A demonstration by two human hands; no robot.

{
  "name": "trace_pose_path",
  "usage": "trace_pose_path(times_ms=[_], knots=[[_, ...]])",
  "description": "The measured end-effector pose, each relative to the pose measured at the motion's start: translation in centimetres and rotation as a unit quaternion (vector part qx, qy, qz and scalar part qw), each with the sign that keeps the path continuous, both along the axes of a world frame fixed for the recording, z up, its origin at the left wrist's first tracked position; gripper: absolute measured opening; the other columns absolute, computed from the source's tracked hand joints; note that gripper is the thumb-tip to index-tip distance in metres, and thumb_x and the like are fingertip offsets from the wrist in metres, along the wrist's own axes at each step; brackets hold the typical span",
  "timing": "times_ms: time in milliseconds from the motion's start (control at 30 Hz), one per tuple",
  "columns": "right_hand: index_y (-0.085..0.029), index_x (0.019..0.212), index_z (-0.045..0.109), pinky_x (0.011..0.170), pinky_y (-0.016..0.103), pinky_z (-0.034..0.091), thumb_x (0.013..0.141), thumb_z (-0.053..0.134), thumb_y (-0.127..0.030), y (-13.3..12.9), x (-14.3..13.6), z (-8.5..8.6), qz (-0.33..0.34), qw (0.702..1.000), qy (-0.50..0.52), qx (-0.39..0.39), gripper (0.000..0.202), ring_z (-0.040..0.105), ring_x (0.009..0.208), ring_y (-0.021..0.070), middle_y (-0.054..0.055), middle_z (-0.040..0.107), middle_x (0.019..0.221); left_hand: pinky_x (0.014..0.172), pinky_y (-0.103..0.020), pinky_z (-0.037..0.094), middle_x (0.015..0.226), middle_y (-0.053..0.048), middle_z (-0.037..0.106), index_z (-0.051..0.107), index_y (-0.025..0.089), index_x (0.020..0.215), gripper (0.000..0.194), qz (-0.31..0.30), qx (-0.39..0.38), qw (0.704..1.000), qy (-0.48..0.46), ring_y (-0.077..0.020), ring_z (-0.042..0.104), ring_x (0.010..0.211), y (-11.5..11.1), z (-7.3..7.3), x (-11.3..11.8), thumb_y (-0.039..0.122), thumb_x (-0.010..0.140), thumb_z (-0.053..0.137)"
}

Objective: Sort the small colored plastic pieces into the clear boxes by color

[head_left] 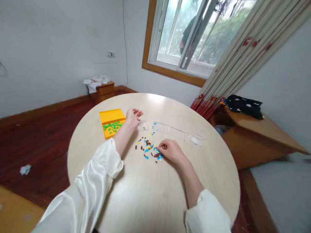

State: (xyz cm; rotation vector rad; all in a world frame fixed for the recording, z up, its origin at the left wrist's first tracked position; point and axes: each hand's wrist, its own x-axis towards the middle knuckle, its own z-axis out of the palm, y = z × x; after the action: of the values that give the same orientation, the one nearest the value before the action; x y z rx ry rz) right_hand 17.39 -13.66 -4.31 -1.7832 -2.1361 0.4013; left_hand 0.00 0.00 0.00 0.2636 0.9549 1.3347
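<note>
Small building bricks (pixel 147 150) in brown, blue and yellow lie in a loose pile at the middle of the round table. At the pile's right edge is my right hand (pixel 172 150), its thumb and fingers pinched together; whatever they hold is too small to make out. My left hand (pixel 133 116) hovers over a clear plastic tray (pixel 143 125), fingers stretched and apart. A few small dark pieces show in that tray. Left of my forearm sits an open yellow box (pixel 112 115) with many green bricks (pixel 112 127) in it.
More clear trays stand in a row to the right: one (pixel 160 127) with blue bricks at its left end, another (pixel 177 133), and one (pixel 196 139) farther right. The table (pixel 145 194) has a curved edge. A patterned curtain (pixel 230 64) hangs by the window.
</note>
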Motion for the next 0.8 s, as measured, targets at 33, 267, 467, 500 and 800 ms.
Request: trace_pose_path(times_ms=[33,267,467,500,800], knots=[[-0.017,0.07,0.07,0.061,0.024,0.035,0.076,0.056,-0.023,0.0,0.1,0.1,0.001,1.0,0.002,-0.005,0.016,0.057,0.066,0.0135,0.004,0.069,0.072,0.054,-0.025,0.033,0.055,0.0,0.052,0.045,0.016,0.06,0.019,0.002,0.004,1.0,-0.003,-0.0138,0.056,0.055,0.1,0.0,-0.1,0.016,0.078,0.039],[-0.018,0.069,0.069,0.061,0.024,0.034,0.073,0.053,-0.014,-0.1,-0.1,0.4,-0.005,1.0,-0.007,-0.007,0.017,0.056,0.062,0.0125,0.003,0.068,0.069,0.056,-0.027,0.03,0.052,0.002,0.051,0.047,0.016,0.059,0.014,-0.035,0.003,0.999,-0.007,-0.0115,0.053,0.05,-0.3,-0.1,0.3,0.015,0.073,0.044],[-0.016,0.072,0.067,0.062,0.023,0.034,0.075,0.051,-0.014,0.4,0.1,0.0,-0.031,0.997,0.024,0.069,0.017,0.053,0.064,0.0126,0.003,0.065,0.071,0.052,-0.025,0.029,0.048,0.003,0.048,0.043,0.017,0.06,0.01,-0.151,-0.019,0.987,-0.056,-0.0103,0.046,0.043,-1.9,-0.8,3.0,0.011,0.066,0.049],[-0.016,0.073,0.067,0.062,0.024,0.034,0.076,0.051,-0.014,0.5,0.1,-0.1,-0.033,0.996,0.027,0.075,0.016,0.053,0.065,0.0126,0.003,0.065,0.071,0.052,-0.025,0.029,0.048,0.003,0.047,0.043,0.017,0.061,0.009,-0.167,-0.026,0.984,-0.06,-0.0101,0.045,0.043,-2.0,-1.0,3.3,0.011,0.066,0.049],[-0.018,0.073,0.069,0.066,0.026,0.035,0.076,0.058,-0.016,0.3,-0.4,-0.4,0.006,1.0,-0.007,0.024,0.012,0.055,0.069,0.0144,0.003,0.067,0.074,0.057,-0.028,0.033,0.053,0.003,0.049,0.046,0.017,0.066,0.007,-0.187,-0.042,0.98,-0.046,-0.0113,0.048,0.048,-2.1,-1.2,3.3,0.012,0.065,0.05]])
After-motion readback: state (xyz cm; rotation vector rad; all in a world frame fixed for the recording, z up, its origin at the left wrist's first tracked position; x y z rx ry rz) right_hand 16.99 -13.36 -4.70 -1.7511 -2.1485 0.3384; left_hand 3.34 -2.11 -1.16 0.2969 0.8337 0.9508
